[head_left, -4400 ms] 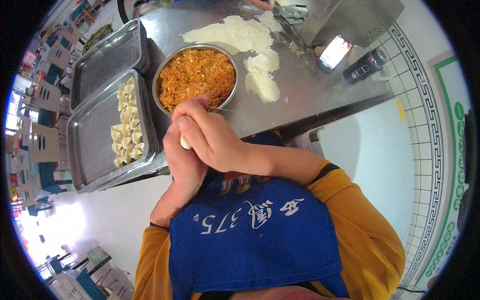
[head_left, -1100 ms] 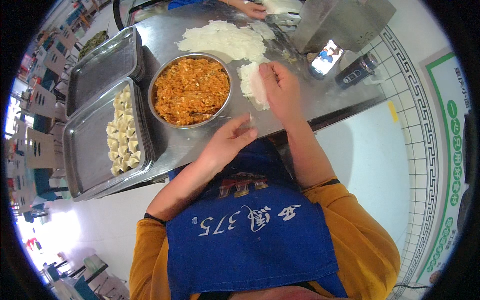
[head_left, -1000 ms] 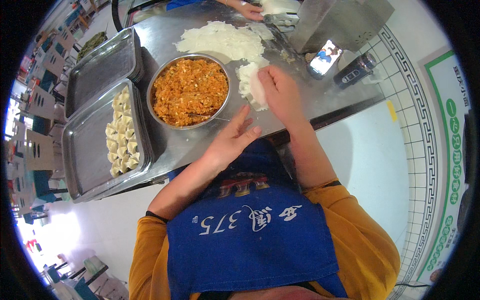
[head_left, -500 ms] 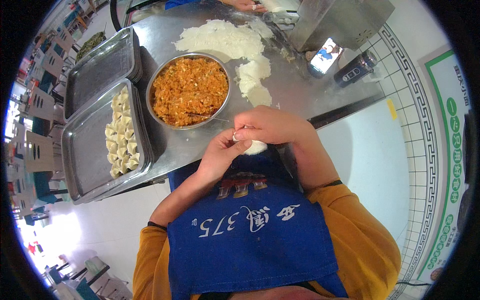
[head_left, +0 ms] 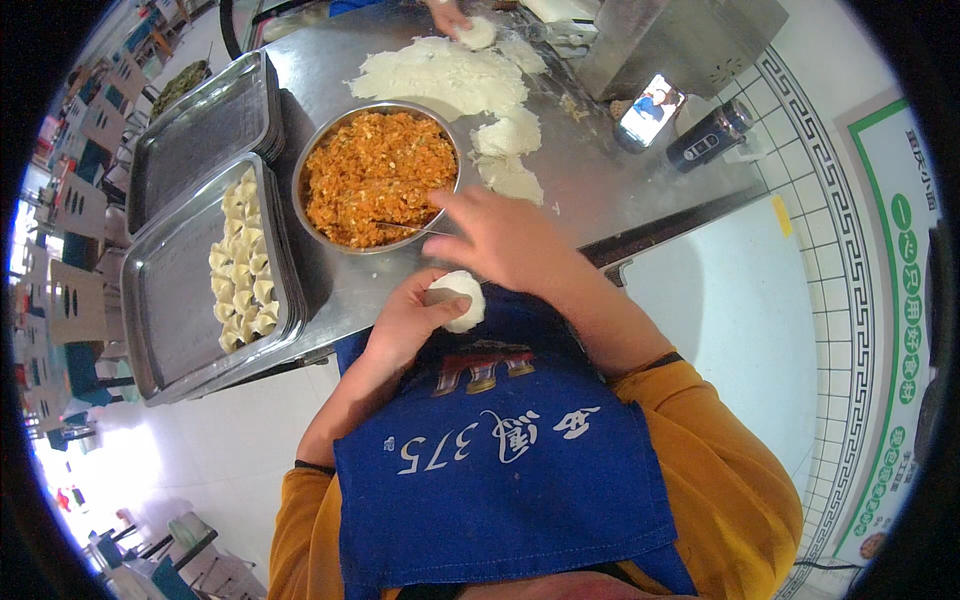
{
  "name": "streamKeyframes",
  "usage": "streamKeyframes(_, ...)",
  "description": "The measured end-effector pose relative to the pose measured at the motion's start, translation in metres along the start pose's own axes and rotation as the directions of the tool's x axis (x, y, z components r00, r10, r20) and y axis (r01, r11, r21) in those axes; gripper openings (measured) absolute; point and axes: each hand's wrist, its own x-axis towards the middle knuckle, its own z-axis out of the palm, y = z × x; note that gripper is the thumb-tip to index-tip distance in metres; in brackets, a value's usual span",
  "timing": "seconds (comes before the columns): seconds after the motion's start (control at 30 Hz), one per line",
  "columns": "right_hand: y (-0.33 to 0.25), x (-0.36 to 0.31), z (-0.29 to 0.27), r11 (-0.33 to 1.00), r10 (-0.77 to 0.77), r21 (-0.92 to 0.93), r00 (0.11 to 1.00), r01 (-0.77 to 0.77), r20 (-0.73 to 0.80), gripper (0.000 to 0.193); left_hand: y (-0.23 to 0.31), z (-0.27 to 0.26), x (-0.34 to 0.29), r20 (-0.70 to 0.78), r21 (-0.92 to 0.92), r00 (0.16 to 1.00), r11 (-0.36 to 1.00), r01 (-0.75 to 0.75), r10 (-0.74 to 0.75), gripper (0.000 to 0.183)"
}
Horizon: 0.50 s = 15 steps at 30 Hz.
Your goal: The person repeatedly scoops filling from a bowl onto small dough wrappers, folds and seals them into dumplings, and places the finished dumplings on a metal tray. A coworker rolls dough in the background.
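Note:
A round white dough wrapper (head_left: 468, 293) lies in my left hand (head_left: 398, 322), pinched under the thumb in front of the blue apron. My right hand (head_left: 508, 238) is stretched out with fingers apart, at the near right rim of a steel bowl (head_left: 298, 205). Orange-red chopped filling (head_left: 375, 165) fills that bowl. A thin metal utensil (head_left: 408, 228) rests in the filling, its handle end beside my right fingers. Left of the bowl, folded dumplings (head_left: 240, 262) stand in rows in a metal tray (head_left: 170, 310).
Stacked metal trays (head_left: 195, 135) stand at the far left. Flour (head_left: 440, 75) and dough wrappers (head_left: 508, 178) lie behind the bowl. A co-worker's hand (head_left: 447, 16) touches a dough round (head_left: 476, 33). A lit phone (head_left: 652, 112), a dark cylinder (head_left: 710, 135) and a metal machine (head_left: 680, 45) are at right.
My right hand has left the dough and moved up and left toward the utensil. The wrapper now lies flat in my left hand. A co-worker's hand has brought a dough round into view.

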Motion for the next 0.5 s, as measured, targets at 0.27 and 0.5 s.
streamKeyframes(0.27,-0.023,0.011,0.033,0.96,-0.159,-0.216,0.981,0.181,0.115,0.041,-0.013,-0.036,-0.012,-0.259,0.362,0.953,0.931,-0.054,0.156,0.013)
streamKeyframes(0.5,-0.014,0.025,0.012,0.948,-0.23,-0.237,0.972,0.213,-0.049,0.011,0.004,-0.044,-0.034,-0.362,-0.114,0.932,0.993,-0.034,-0.01,0.027)
